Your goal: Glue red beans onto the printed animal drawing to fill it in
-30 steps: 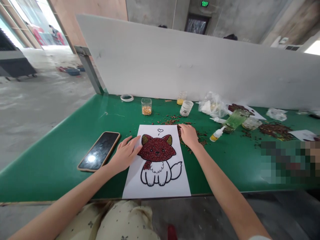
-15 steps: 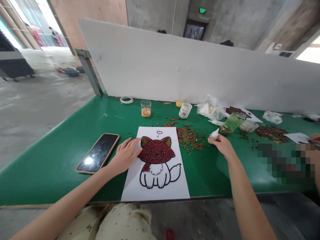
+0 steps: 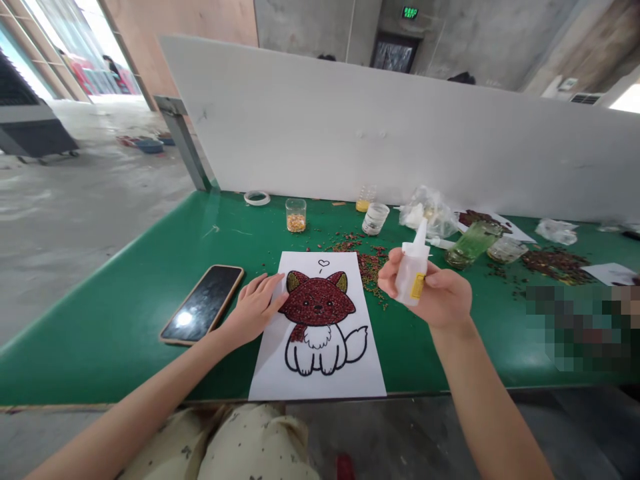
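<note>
A white sheet with a fox drawing lies near the front edge of the green table. Dark red beans cover the fox's head and a patch of its chest side; the inner ears are olive green, and the lower body and tail are bare paper. My left hand lies flat with fingers spread on the sheet's left edge. Raised above the table to the right of the sheet, my right hand grips a white glue bottle with its pointed nozzle up and a yellow label showing. Loose red and green beans lie beyond the sheet, partly hidden by my right hand.
Left of the sheet lies a phone. Along the back stand a cup of corn kernels, a clear cup and a tape roll. A green jar lies tilted at right. A white partition borders the table.
My right hand has lifted the glue bottle from the table beside the beans and brought it up and nearer, nozzle upward. My left hand stays on the sheet. The view has shifted slightly.
</note>
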### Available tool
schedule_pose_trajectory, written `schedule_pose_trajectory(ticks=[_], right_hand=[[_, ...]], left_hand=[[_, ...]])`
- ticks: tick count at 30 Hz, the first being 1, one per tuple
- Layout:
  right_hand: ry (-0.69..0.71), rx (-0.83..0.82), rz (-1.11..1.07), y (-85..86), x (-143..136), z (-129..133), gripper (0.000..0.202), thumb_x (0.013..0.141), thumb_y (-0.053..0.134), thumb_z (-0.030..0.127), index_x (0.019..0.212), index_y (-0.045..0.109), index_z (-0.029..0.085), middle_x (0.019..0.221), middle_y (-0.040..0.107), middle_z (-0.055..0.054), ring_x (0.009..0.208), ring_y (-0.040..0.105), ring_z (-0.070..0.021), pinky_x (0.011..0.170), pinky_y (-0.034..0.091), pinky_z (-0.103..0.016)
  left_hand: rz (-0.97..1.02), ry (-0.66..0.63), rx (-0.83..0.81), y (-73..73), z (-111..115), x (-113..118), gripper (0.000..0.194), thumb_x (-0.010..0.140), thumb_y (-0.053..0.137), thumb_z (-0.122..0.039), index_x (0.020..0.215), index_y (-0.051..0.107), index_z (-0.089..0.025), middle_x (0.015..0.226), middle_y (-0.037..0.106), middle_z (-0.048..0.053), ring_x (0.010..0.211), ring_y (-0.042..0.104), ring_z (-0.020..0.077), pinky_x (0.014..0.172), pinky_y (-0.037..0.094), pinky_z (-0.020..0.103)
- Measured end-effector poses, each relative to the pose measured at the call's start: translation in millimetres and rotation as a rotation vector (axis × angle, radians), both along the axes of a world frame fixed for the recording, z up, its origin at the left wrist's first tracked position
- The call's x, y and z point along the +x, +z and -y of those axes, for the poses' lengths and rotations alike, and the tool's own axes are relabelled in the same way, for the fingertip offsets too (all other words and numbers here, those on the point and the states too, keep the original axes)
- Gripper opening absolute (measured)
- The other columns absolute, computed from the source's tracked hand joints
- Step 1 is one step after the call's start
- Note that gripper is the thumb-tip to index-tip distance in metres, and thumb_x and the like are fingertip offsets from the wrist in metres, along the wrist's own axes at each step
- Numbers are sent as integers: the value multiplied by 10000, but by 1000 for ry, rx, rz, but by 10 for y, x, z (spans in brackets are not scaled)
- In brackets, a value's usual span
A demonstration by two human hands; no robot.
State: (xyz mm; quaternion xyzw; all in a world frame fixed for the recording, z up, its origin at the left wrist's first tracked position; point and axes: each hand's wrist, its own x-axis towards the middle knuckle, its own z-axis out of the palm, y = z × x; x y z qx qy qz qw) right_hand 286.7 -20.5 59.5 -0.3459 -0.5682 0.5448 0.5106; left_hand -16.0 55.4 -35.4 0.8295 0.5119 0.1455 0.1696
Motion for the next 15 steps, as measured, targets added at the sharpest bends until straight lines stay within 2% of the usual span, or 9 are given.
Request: schedule_pose_trajectory(ticks=[4,8,11,13,15], right_hand=[[66,26,-45,-2,-40,-32,503,684,377,566,1041,574,271,1011,677,-75,559,523,-174,612,405,-399],[62,40,-2,-1,-69,-43,659,668,312,664,1166,532,292,1073,657,-74,560,508,-169,611,381,-392],[24,37,-41,41,-118,-48,641,670,334,684,1130,555,294,826,663,-51,505,441,-157,569,366,-369],[-43,44,-71,74,-156,-56,592,676,365,694,1068,574,303,658,599,-21,469,382,-147,540,359,-351],[-122,78,-113,93,-187,-68,560,688,389,713,1059,565,333,607,557,4,452,342,-140,520,350,-338]], left_hand=[[-16,0,-22,15,-8,-4,520,913,274,-462,1350,382,-201,1366,465,88,1316,289,285,1056,215,488],[0,-9,-7,13,-14,-9,508,911,280,-458,1344,386,-215,1366,468,78,1306,307,279,1056,218,481],[-3,-7,-8,14,-10,-7,505,910,279,-456,1339,391,-215,1361,473,78,1303,313,277,1055,221,478],[-15,-3,-12,19,-7,-3,512,910,271,-461,1343,386,-212,1364,469,83,1307,310,278,1055,223,477],[-33,2,-15,27,-4,1,521,911,267,-464,1348,380,-204,1373,458,87,1313,302,278,1057,224,473]])
